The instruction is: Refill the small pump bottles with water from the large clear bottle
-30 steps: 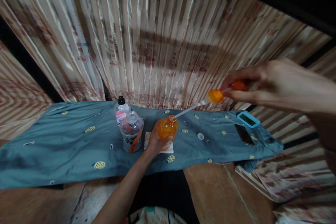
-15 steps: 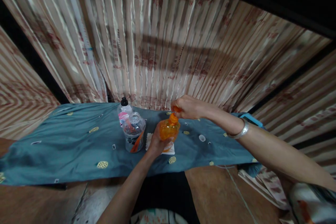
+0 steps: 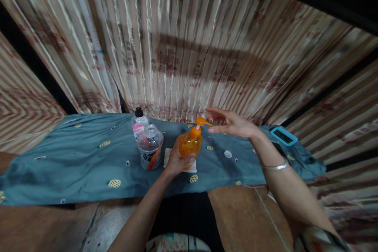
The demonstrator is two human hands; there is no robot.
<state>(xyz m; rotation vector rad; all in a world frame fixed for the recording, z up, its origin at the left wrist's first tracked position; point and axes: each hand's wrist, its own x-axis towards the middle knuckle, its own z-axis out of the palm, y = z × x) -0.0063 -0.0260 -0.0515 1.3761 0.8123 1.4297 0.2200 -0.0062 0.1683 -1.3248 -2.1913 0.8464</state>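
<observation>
- Your left hand (image 3: 177,161) grips the orange bottle (image 3: 189,145), upright mid-worktop near the back edge.
- Your right hand (image 3: 233,124), fingers loose, hovers beside the pump head (image 3: 200,121), which is seated; tightening looks left.

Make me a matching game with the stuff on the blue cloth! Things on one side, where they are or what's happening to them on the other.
Things:
1. Orange plastic pump bottle
2. Clear plastic jar
3. Small white round cap
4. Blue-framed flat device

States:
A. Lies at the far right end of the blue cloth
B. Gripped by the left hand
C. Lies alone on the cloth below the open right hand
D. Stands just left of the orange bottle, untouched

Pairs: 1-B, 2-D, 3-C, 4-A
</observation>
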